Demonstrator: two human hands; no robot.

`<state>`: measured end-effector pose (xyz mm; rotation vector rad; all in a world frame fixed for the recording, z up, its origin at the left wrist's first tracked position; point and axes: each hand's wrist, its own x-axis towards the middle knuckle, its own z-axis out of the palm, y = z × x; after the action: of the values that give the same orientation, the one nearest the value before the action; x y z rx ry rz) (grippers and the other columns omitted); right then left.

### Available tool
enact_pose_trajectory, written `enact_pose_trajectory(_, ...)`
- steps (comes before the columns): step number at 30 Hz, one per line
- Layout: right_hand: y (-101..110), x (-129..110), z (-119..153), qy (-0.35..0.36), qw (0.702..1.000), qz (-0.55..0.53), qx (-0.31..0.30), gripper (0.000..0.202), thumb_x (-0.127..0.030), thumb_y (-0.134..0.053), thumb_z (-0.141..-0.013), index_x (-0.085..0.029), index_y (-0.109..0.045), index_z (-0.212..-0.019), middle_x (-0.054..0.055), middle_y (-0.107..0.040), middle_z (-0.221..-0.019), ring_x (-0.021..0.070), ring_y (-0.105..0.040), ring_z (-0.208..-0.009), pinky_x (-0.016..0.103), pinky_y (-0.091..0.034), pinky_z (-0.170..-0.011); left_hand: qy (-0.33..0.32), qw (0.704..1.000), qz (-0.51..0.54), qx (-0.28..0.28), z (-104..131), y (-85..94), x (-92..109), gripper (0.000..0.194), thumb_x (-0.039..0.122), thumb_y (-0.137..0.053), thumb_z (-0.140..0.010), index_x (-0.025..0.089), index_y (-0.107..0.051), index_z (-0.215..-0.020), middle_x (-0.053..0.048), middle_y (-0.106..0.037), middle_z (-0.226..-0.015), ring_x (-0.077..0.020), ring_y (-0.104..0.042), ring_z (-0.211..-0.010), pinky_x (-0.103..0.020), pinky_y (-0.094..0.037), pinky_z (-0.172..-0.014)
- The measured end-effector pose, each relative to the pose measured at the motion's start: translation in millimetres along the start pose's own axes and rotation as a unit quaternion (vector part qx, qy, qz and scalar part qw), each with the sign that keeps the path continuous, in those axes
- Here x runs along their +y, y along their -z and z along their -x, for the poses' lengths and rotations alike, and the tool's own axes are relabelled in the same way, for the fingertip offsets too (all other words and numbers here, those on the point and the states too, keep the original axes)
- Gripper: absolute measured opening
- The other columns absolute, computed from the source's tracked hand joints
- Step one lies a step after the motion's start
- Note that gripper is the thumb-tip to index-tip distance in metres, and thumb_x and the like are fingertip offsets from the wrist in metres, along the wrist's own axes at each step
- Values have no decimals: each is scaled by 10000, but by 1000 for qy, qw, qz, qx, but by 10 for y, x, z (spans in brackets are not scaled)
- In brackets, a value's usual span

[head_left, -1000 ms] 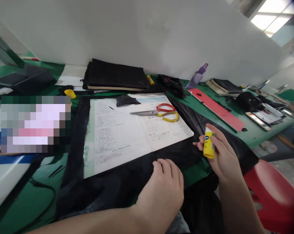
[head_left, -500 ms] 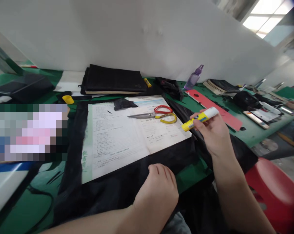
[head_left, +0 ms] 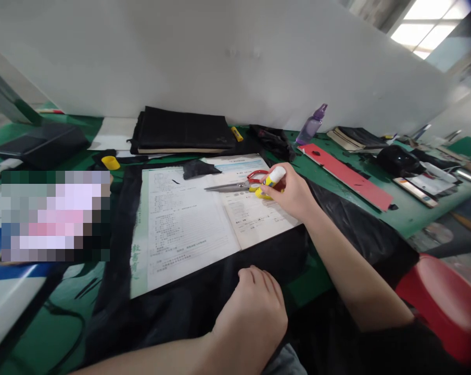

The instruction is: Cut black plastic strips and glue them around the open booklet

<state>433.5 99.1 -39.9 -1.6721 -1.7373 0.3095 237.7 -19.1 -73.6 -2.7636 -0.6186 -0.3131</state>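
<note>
In my right hand (head_left: 292, 188) is a yellow glue stick (head_left: 275, 177) with a white end, pinched between the fingers and tilted over an open book (head_left: 192, 224). Under that hand lie scissors (head_left: 227, 186) with red and yellow handles, which it partly covers; whether the fingers touch them I cannot tell. My left hand (head_left: 254, 307) rests curled at the near table edge, on the black sheet (head_left: 173, 312); its fingertips and palm are hidden. On the left page sits a black scrap (head_left: 200, 168). The book lies on the black sheet.
A black-covered book (head_left: 184, 128), a yellow cap (head_left: 111, 163) and a purple bottle (head_left: 312, 126) stand along the back. Rightward are a red strip (head_left: 348, 177) and a phone (head_left: 415, 191). A red stool (head_left: 446, 302) is at the right, a blurred-out patch (head_left: 55, 216) at the left.
My right hand has moved left and up with the glue stick, from beside the book's right edge to over the scissors' handles. My left hand has stayed in place.
</note>
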Motion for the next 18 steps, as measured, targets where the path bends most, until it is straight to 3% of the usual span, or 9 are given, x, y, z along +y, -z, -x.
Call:
enact_pose_trajectory(5, -173, 78, -44, 29, 997, -61, 31, 290, -325, -635, -796, -242, -477, -1024, 28, -692, -935, 186, -658, -759, 348, -533, -680, 8, 999, -10, 30, 11, -12, 20, 331, 151, -553, -714, 6, -725, -957, -221, -733, -807, -276, -690, -661, -338, -550, -567)
enact_pose_trajectory(18, -358, 178, 23, 35, 997, -55, -31, 336, -338, -646, -806, -251, -507, -1100, 25, -698, -973, 196, -669, -811, 372, -537, -746, -1, 1000, -19, -6, 5, 11, -4, 362, 193, -599, -779, 87, -692, -1113, -205, -741, -827, -253, -687, -671, -313, -500, -566)
